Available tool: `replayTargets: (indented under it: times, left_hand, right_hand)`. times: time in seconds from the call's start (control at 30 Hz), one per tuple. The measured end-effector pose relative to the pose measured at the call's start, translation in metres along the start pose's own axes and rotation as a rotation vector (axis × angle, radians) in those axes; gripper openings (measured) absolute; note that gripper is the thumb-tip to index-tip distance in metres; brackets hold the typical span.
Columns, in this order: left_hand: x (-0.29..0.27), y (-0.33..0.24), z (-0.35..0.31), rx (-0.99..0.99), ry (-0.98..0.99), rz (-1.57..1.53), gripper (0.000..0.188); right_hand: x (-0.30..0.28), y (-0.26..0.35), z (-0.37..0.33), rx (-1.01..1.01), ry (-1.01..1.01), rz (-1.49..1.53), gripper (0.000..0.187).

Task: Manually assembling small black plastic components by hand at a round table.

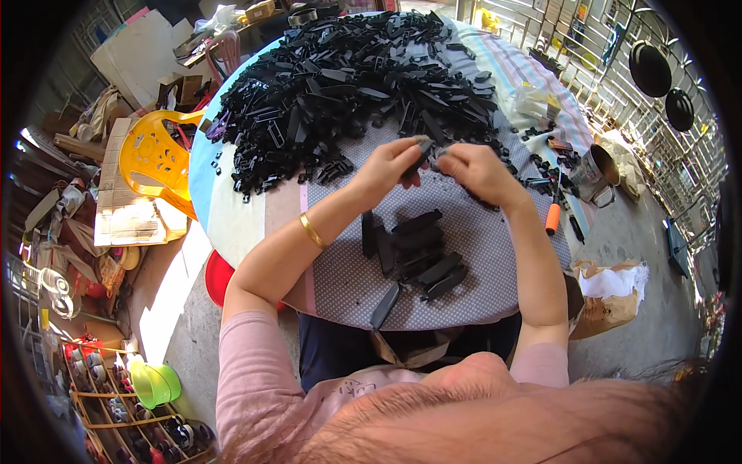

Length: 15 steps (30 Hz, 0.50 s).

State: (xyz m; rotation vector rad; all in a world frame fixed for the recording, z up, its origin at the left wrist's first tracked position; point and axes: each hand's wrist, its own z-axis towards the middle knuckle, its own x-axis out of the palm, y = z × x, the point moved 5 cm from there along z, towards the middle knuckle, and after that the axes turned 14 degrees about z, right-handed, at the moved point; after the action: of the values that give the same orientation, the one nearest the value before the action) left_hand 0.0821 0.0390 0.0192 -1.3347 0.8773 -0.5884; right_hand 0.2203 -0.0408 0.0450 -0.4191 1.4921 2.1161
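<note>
Round bench (340,286), cloth-covered. One heap of black plastic parts (325,93), across its far half. One yellow plastic chair (143,151), left. One cluster of long black pieces (417,251), near edge. Right hand (483,174): fingers curled, grip unclear. Left hand (386,166): fingers pinching one black plastic piece (418,158), between heap and cluster, raised.

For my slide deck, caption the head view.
Hands close together over a round table heaped with black pieces, the left holding a black part.
</note>
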Motion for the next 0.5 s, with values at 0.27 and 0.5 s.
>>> replayTargets:
  times: [0.27,0.5]
  left_hand:
    - [-0.008,0.014,0.007,-0.133,-0.018,-0.278,0.024]
    - [-0.005,0.014,0.007,-0.028,0.016,-0.273,0.027]
  right_hand:
    - [-0.007,-0.039,0.008,-0.227,-0.137,-0.484,0.019]
    - [-0.001,-0.022,0.011,-0.211,-0.237,-0.409,0.013]
